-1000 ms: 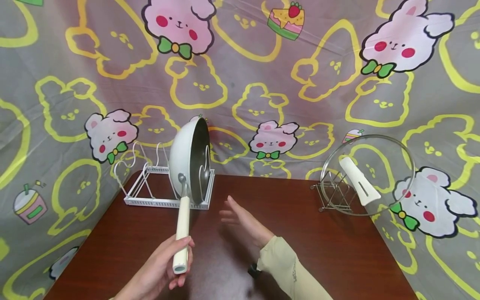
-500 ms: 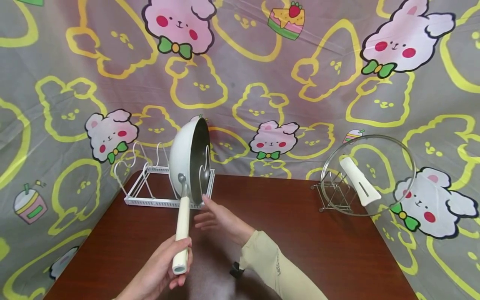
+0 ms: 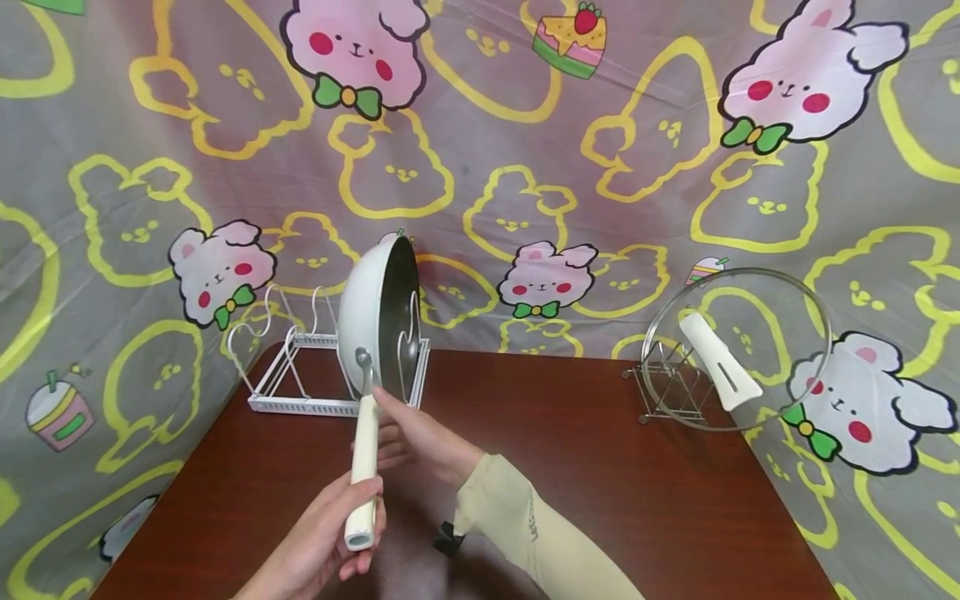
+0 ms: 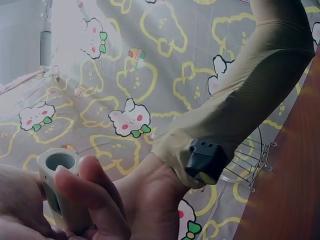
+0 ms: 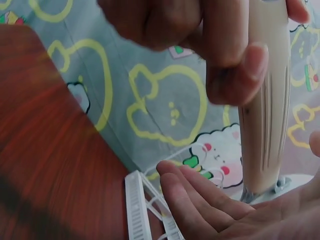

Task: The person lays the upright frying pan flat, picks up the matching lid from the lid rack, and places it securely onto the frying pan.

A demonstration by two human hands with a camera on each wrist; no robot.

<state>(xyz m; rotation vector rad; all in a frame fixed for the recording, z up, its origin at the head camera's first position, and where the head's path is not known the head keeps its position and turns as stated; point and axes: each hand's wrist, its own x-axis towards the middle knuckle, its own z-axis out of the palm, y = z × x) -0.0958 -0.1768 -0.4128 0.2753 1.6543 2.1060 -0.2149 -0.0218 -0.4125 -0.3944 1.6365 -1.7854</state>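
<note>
A deep frying pan (image 3: 362, 312), white outside and dark inside, stands on its edge in a white wire pan rack (image 3: 303, 407). Its cream handle (image 3: 365, 446) points toward me. My left hand (image 3: 326, 529) grips the handle near its end; the left wrist view shows fingers curled round the hollow handle end (image 4: 70, 200). My right hand (image 3: 429, 443) is beside the handle's upper part, its thumb at the handle near the metal joint. In the right wrist view its fingers (image 5: 200, 202) extend past the handle without curling round it; whether they touch it I cannot tell.
At the right a glass lid (image 3: 780, 333) with a white grip (image 3: 720, 362) leans upright in a small metal wire stand (image 3: 675, 408). A brown table (image 3: 555, 417) lies beneath everything. A patterned cloth (image 3: 480, 125) hangs behind and at both sides.
My right hand has moved left from beside the pan to its handle. The left hand keeps its grip on the handle, and the pan, rack and lid stay in place.
</note>
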